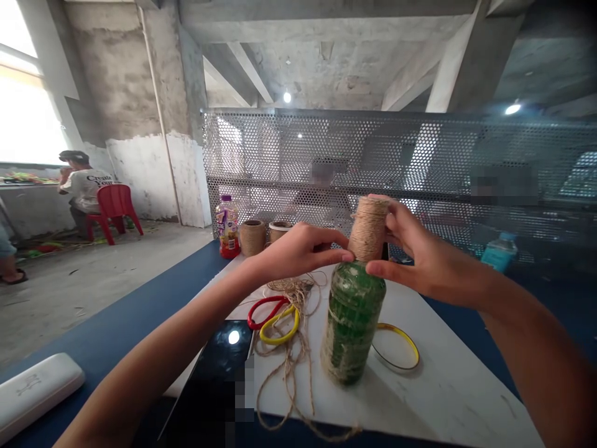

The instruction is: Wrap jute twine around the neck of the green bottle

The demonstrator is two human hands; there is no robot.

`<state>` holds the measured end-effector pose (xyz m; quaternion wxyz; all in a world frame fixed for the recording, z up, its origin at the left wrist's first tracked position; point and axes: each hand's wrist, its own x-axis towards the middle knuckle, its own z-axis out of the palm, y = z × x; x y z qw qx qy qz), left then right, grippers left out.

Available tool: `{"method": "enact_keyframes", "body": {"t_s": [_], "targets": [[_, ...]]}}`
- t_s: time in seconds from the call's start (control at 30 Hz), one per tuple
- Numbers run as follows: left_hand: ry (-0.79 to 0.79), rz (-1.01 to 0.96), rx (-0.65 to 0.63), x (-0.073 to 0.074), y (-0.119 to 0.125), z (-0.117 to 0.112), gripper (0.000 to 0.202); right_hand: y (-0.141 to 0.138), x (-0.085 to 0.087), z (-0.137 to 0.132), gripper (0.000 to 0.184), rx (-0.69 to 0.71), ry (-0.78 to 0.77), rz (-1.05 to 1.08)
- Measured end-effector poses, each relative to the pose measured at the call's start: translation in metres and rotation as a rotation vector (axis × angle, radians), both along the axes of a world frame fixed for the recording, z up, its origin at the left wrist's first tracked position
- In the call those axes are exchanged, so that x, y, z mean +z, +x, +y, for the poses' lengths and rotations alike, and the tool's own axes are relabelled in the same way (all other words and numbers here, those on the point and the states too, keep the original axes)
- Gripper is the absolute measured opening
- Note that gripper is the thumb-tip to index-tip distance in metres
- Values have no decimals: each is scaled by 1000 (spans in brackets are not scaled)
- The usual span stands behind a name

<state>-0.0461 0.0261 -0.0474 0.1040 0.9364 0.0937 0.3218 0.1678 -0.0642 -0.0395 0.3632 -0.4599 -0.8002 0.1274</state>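
A green glass bottle (351, 323) stands upright on a white board, its neck wrapped in brown twine (368, 227) and its body smeared with a pale residue. My left hand (305, 249) is at the base of the neck, thumb and forefinger closed against the wrapping's lower edge. Around the top and far side of the neck curl the fingers of my right hand (415, 252), with its thumb pressed at the bottle's shoulder. Loose twine (293, 373) trails over the board beside scissors (280, 341) with red and yellow handles. A thin yellow tape ring (410, 341) lies right of the bottle.
Behind my left hand stand a purple-capped bottle (228, 227) and two brown rolls, one a twine spool (252, 238). A black glossy device (219, 367) and white case (37, 395) lie at left. A perforated metal screen (280, 149) borders the table. One person sits far left.
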Motion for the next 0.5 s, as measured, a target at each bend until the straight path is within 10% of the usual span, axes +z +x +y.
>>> {"method": "enact_keyframes", "body": {"t_s": [0.5], "targets": [[-59, -19, 15, -1, 0, 6, 35, -3, -3, 7, 78, 124, -37, 74]]}}
